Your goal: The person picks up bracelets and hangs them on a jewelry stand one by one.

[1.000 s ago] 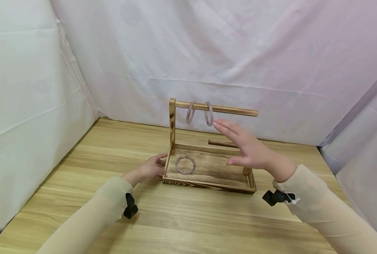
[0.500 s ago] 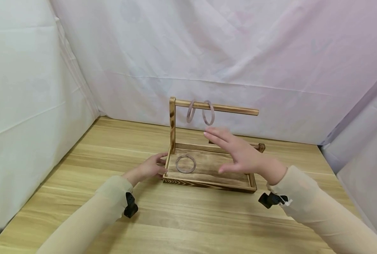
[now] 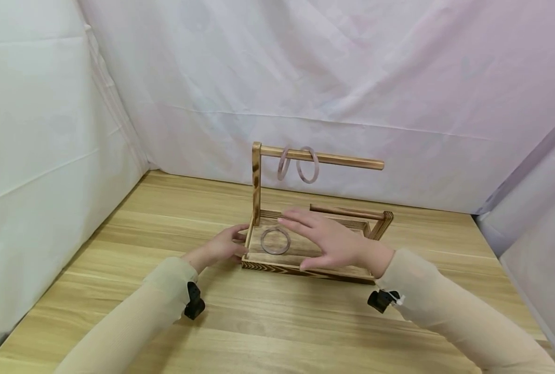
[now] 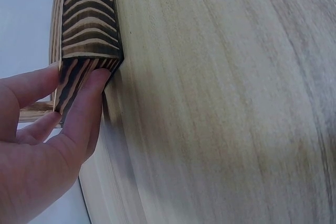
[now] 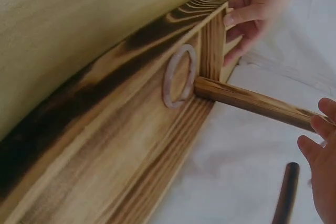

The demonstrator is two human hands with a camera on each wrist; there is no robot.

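Observation:
A burnt-wood bangle stand (image 3: 257, 187) has a tray base and an upper bar (image 3: 347, 160). Two pale purple bangles, a left one (image 3: 280, 172) and a right one (image 3: 299, 171), hang from that bar. Another bangle (image 3: 289, 244) lies flat in the tray, near its left end. My left hand (image 3: 221, 245) grips the tray's left end wall; the left wrist view shows its fingers (image 4: 86, 95) against the patterned wood. Above the tray, just right of the lying bangle, my right hand (image 3: 335, 244) is spread with nothing in it. It hides part of the tray.
A lower bar (image 3: 347, 211) runs behind the tray from a short slanted post (image 3: 383, 226) at the right. The wooden table (image 3: 268, 322) lies under the stand. White cloth (image 3: 202, 83) hangs behind and at both sides.
My right hand has come down and left from beside the hanging bangles to over the tray. The right hanging bangle has turned on the bar. My left hand keeps its place.

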